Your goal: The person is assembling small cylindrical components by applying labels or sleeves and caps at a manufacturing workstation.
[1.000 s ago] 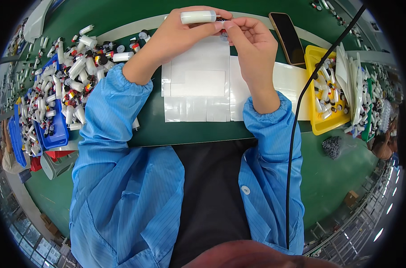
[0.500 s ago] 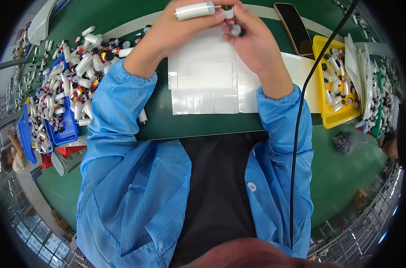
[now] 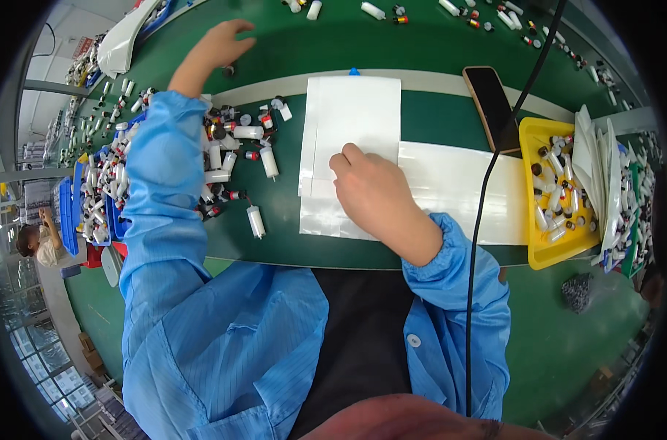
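Observation:
Stretched out to the far left, my left hand [image 3: 217, 53] is over the green conveyor surface [image 3: 289, 48], its fingers apart and holding nothing that I can see. A small dark round piece [image 3: 228, 71] lies just under it. My right hand [image 3: 374, 192] rests low over the white sheets [image 3: 355, 110] in front of me, fingers curled inward. Whatever is under those fingers, if anything, is hidden. Left of the sheets, a loose heap of white cylindrical parts [image 3: 247, 132] with small black, red and yellow pieces covers the bench; one white cylinder [image 3: 255, 221] lies near its front edge.
To the right stand a yellow tray [image 3: 533, 253] of similar parts and upright white sheets [image 3: 587, 165]. A phone [image 3: 489, 103] lies behind a glossy white sheet [image 3: 458, 191]. A black cable [image 3: 487, 183] hangs across the view. Blue bins [image 3: 71, 213] are at far left, where another person [image 3: 44, 246] shows.
My hands were together at the far side, with a white cylinder and small pieces in them. Now they are apart: the left went far left, the right came down onto the sheets. The view also shifted.

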The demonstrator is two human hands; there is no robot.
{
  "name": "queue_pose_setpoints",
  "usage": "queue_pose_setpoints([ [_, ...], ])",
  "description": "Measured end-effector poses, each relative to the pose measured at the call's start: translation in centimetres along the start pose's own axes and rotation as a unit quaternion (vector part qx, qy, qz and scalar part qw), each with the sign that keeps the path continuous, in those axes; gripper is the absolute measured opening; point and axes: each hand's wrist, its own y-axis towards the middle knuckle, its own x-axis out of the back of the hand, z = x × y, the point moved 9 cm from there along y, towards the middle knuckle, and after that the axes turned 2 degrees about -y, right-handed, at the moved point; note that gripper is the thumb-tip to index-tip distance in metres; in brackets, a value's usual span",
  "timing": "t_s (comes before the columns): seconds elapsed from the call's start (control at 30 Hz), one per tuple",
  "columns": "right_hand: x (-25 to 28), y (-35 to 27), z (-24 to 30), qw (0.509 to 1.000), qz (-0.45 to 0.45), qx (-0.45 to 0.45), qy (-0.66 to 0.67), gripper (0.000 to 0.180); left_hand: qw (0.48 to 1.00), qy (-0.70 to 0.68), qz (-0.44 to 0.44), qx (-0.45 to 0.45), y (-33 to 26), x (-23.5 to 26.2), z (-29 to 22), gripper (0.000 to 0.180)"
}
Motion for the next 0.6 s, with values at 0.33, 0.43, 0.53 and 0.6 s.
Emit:
queue_pose_setpoints([
  [0.33, -0.3, 0.2, -0.7, 0.999, 0.024, -0.021, 0.030, 0.021, 0.980, -0.092, -0.094, 0.152, 7.3, -6.0, -4.0, 0.061],
  [0.43, 0.1, 0.3, -0.4, 0.999, -0.014, -0.001, 0.033, 0.018, 0.951, -0.217, -0.182, 0.126, 6.9, -2.9, -2.8, 0.049],
  [0.53, 0.0, 0.1, -0.6, 1.000, 0.002, -0.001, 0.016, 0.016, 0.854, -0.458, -0.235, 0.072, 5.9, 2.0, -4.9, 0.043],
  [0.6, 0.1, 0.1, 0.2, 0.999, 0.020, 0.011, 0.024, 0.012, 0.694, -0.701, -0.097, -0.129, 4.4, 3.4, -5.3, 0.015],
])
